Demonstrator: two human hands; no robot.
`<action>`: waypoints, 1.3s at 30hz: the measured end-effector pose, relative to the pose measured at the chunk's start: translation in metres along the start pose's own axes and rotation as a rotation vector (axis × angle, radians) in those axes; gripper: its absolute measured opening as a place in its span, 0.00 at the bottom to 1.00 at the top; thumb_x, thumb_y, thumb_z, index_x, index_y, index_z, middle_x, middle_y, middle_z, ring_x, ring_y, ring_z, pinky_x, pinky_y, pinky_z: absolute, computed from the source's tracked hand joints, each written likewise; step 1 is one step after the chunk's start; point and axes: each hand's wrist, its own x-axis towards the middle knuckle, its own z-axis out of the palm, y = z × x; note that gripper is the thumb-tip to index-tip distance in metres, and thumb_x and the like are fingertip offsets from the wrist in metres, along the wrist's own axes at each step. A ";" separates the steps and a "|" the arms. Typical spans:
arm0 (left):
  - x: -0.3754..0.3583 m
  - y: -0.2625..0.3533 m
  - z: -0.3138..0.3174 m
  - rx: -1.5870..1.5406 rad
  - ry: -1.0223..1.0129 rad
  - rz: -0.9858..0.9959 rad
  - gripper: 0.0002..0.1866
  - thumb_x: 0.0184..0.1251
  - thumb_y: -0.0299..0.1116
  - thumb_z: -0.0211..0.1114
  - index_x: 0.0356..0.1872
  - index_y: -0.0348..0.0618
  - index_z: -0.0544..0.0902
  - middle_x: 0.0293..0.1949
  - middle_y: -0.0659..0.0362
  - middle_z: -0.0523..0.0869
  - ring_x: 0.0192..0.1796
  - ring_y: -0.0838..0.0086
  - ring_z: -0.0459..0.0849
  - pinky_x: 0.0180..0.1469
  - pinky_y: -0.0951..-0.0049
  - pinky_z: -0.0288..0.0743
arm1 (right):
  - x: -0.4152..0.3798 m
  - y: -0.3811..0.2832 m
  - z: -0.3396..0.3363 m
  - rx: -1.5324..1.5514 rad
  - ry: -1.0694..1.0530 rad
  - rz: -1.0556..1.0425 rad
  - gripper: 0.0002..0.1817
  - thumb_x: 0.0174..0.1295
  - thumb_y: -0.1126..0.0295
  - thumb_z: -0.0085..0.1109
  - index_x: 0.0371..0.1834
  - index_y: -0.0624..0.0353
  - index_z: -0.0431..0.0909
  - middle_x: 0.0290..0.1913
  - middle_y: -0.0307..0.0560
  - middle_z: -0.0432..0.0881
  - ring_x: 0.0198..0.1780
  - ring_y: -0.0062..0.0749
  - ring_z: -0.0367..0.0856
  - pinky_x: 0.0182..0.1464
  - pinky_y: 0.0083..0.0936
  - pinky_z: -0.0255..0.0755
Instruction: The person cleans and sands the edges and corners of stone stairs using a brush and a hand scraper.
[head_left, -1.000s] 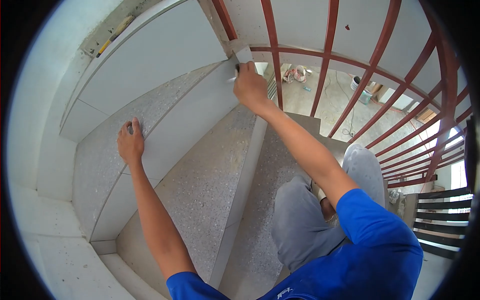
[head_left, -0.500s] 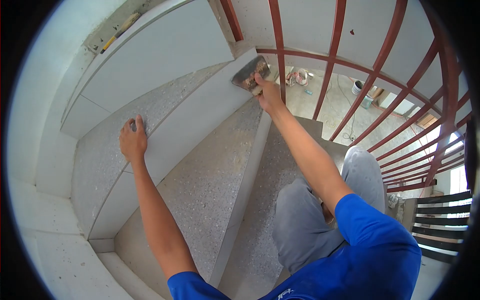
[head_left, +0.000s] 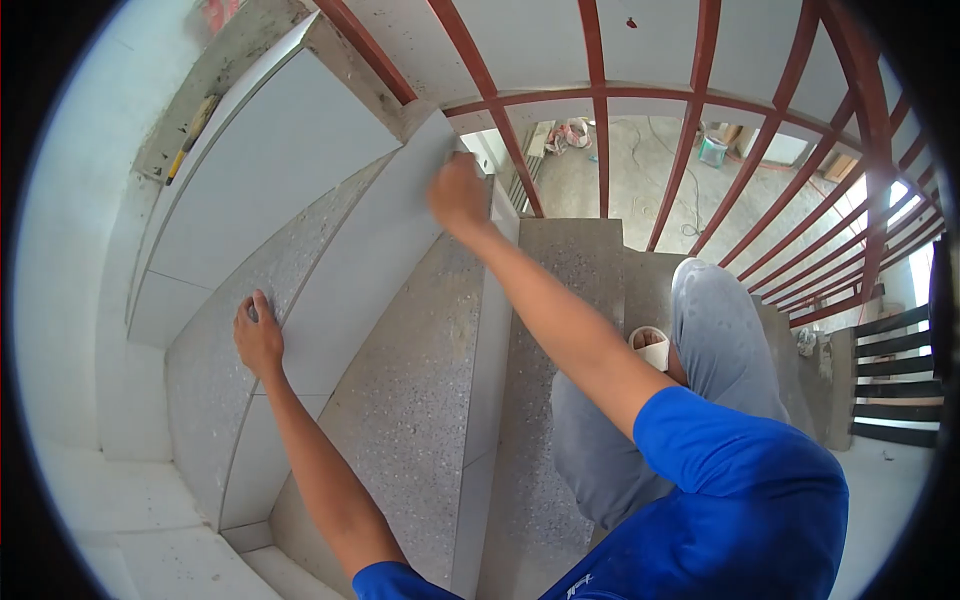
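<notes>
My right hand (head_left: 461, 197) is closed in a fist around a wide-bladed putty knife, now almost wholly hidden behind the fingers. It is against the upper end of the white tile riser (head_left: 375, 240), near the railing. Lower left, my left hand (head_left: 259, 338) rests at the front edge of the speckled stone tread (head_left: 205, 400) above that riser. Its thumb and fingers curl round a small dark grey patch; I cannot tell what it is. Below the riser lies another speckled tread (head_left: 410, 340).
Red metal railing bars (head_left: 600, 150) curve along the right, with a lower floor (head_left: 650, 180) visible through them. A yellow-handled brush (head_left: 190, 142) lies on the ledge at upper left. A sandalled foot (head_left: 650, 348) and grey-trousered knees (head_left: 725, 320) are on the steps at right.
My right hand has turned over, taking the putty knife's blade out of sight, and now sits against the riser. My left hand stays at the tread edge. The view has shifted.
</notes>
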 end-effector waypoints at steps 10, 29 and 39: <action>-0.003 0.001 -0.004 0.038 -0.022 -0.012 0.29 0.70 0.61 0.46 0.58 0.51 0.79 0.61 0.53 0.77 0.63 0.55 0.73 0.63 0.56 0.66 | 0.034 0.012 -0.009 -0.065 -0.040 0.063 0.17 0.60 0.70 0.53 0.47 0.73 0.70 0.48 0.66 0.73 0.42 0.64 0.81 0.41 0.49 0.79; -0.003 -0.002 0.001 0.032 -0.029 -0.012 0.31 0.70 0.62 0.46 0.58 0.50 0.78 0.62 0.53 0.76 0.64 0.56 0.73 0.63 0.56 0.66 | 0.006 0.067 0.021 0.148 0.062 0.300 0.16 0.60 0.68 0.48 0.38 0.74 0.77 0.48 0.69 0.78 0.48 0.61 0.79 0.51 0.47 0.73; 0.001 -0.002 0.000 0.007 -0.005 0.015 0.29 0.69 0.60 0.48 0.56 0.49 0.80 0.60 0.51 0.78 0.63 0.55 0.74 0.63 0.57 0.66 | -0.094 -0.063 0.008 0.151 -0.178 -0.501 0.17 0.61 0.70 0.54 0.51 0.66 0.70 0.50 0.59 0.75 0.43 0.54 0.80 0.46 0.50 0.75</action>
